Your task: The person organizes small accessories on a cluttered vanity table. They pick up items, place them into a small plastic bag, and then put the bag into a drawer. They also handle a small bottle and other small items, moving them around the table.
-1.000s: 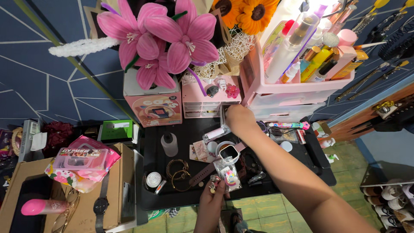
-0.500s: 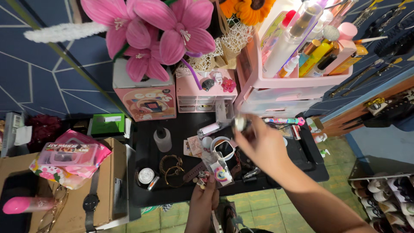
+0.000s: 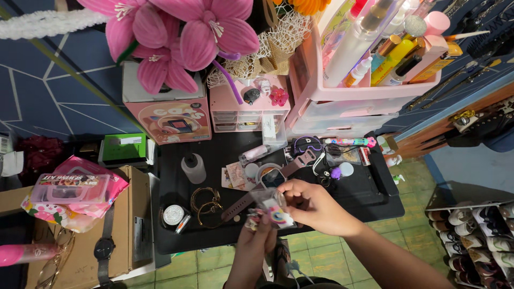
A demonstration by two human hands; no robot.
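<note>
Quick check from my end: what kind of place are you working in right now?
Probably a home vanity corner: a black table strewn with accessories, a pink organizer full of cosmetic bottles, pink artificial flowers, and a shoe rack on the tiled floor.

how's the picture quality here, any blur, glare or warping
Head view: bright, even light; hands and the small clear bag slightly motion-soft; wide-lens warping bends the pink organizer and the edges; white bottles nearly blown out; no hard shadows.

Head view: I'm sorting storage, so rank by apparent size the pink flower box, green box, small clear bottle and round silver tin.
1. pink flower box
2. green box
3. small clear bottle
4. round silver tin

Ranking is clear.
</note>
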